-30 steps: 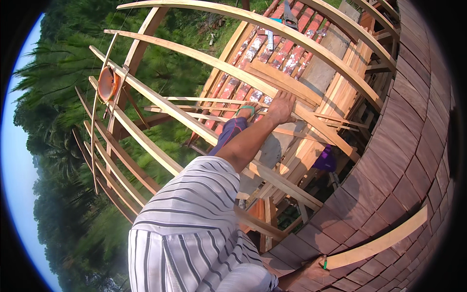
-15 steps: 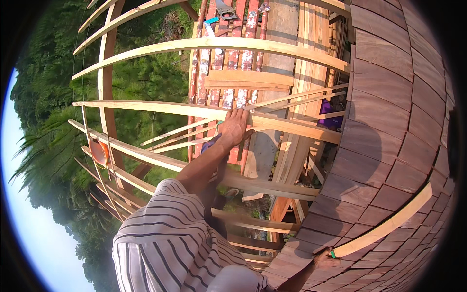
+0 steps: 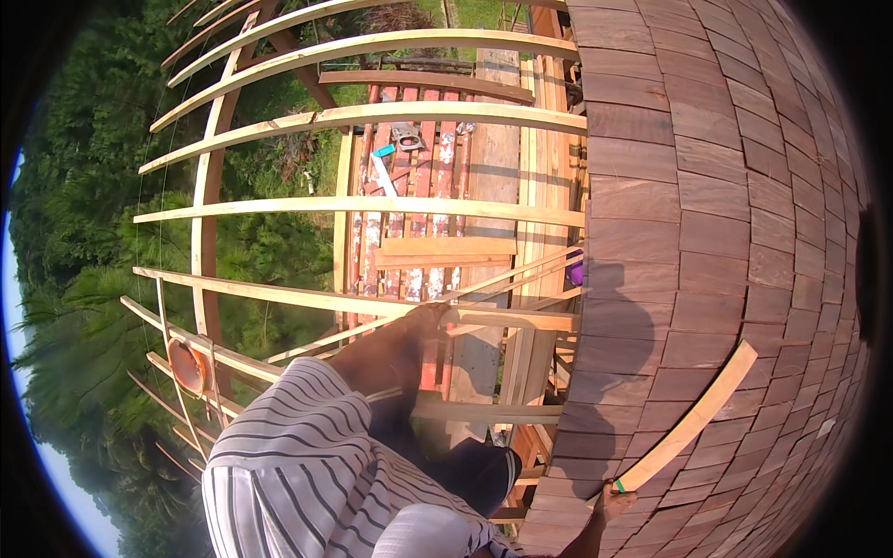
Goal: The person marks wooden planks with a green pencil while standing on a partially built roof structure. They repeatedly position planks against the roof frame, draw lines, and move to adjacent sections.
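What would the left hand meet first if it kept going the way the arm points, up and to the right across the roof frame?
The left hand already rests on a pale wooden batten. Straight on, it would probably meet the next curved batten above it; through the gap lies only the plank platform far below, though depth is unclear.

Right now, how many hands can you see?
2: the left hand rests on a roof batten, centre; the right hand holds a loose wooden strip on the shingles, bottom right.

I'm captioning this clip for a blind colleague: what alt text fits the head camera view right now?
Seen from high on a roof frame, a person in a striped shirt grips a pale wooden batten with the left hand. The right hand holds a loose wooden strip lying across the brown shingles, with trees far below.
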`<state>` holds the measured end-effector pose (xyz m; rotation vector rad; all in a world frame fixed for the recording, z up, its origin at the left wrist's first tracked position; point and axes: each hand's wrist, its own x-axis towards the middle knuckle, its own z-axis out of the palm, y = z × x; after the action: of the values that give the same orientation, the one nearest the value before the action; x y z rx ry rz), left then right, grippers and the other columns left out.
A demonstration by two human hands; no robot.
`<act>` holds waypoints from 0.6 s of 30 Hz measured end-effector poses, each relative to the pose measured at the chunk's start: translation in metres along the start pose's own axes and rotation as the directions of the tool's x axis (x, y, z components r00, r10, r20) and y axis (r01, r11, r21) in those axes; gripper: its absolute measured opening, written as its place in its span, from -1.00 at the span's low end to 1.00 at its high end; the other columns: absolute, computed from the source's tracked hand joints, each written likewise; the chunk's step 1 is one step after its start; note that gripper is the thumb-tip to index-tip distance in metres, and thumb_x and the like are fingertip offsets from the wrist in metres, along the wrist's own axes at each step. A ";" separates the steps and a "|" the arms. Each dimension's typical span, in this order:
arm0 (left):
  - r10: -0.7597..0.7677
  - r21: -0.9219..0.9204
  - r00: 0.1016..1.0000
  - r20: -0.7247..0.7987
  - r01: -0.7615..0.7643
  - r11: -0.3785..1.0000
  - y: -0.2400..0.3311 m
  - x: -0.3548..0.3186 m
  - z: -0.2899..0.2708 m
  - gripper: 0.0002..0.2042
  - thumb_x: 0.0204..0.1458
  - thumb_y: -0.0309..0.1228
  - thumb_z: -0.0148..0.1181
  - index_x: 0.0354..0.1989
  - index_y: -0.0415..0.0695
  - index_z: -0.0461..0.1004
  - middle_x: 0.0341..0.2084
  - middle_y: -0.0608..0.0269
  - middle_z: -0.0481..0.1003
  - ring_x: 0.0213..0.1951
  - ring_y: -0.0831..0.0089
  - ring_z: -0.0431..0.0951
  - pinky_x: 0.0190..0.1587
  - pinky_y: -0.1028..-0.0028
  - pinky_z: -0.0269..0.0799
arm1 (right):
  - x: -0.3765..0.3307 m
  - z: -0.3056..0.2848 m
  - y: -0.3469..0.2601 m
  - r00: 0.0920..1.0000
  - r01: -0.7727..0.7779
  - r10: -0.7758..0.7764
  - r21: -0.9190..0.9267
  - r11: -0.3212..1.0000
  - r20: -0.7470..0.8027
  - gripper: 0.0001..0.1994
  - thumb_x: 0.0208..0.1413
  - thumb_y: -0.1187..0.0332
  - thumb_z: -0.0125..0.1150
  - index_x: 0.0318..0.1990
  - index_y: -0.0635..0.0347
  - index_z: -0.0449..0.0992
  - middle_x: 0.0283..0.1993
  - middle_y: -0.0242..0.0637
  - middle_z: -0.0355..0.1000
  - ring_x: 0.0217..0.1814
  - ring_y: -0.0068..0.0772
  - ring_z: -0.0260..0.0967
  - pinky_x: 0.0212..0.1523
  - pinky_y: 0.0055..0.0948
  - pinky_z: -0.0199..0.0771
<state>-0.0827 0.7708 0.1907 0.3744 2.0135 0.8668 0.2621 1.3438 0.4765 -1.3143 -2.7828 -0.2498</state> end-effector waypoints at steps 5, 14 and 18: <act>-0.090 -0.102 0.995 -0.051 0.084 0.991 -0.006 -0.067 -0.025 -0.15 -0.04 0.03 0.33 0.33 -0.31 0.23 0.17 -0.25 0.41 0.21 -0.03 0.44 0.24 0.16 0.35 | 0.008 0.003 0.028 0.988 -0.016 0.000 0.106 0.994 0.154 -0.38 -0.18 0.11 0.43 -0.16 0.37 0.21 -0.13 0.09 0.28 -0.05 0.12 0.34 -0.06 0.09 0.40; -0.509 0.017 0.861 0.018 0.508 0.861 -0.131 -0.311 -0.029 -0.33 -0.04 0.07 0.32 0.15 -0.16 0.48 -0.03 -0.15 0.56 0.04 -0.03 0.57 0.09 0.18 0.48 | 0.046 0.007 0.007 0.855 -0.044 0.171 -0.260 0.965 0.490 -0.21 -0.22 -0.14 0.35 0.00 0.47 0.52 0.08 0.27 0.37 0.16 0.22 0.38 0.19 -0.02 0.43; -0.615 -0.149 0.786 -0.062 0.602 0.784 -0.134 -0.378 -0.031 -0.33 0.00 0.02 0.33 0.17 -0.23 0.45 -0.04 -0.16 0.57 0.01 0.02 0.59 0.05 0.22 0.50 | 0.051 0.001 -0.011 0.838 0.051 0.122 -0.299 0.953 0.531 -0.19 -0.09 -0.24 0.23 -0.05 0.53 0.56 -0.01 0.36 0.42 0.14 0.29 0.39 0.15 0.13 0.38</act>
<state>0.1124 0.4528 0.3403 -0.4002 1.9782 0.5912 0.2215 1.3760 0.4805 -1.7461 -3.2841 -0.3611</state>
